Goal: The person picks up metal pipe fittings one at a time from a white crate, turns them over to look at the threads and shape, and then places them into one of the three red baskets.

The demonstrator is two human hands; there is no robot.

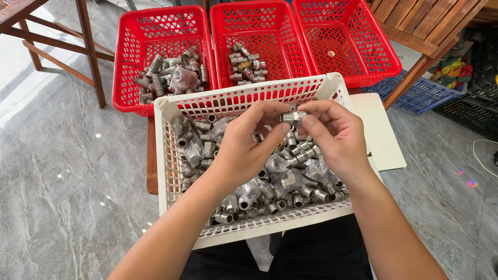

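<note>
Both forearms are reaching forward from the lower edge of the view and converging over the white basket, which is lying directly beneath the grip and holding a heap of loose metal fittings, some in clear plastic wrap. Beyond the grip, three red baskets are standing in a row — the left and middle ones holding fittings. The left hand is arching upward, wrist bent, thumb and fingers pinching one end of a short metal pipe fitting. The right hand is mirroring it — fingertips closing on the other end. The fitting is lying roughly level between both hands, raised clear above the heap.
</note>
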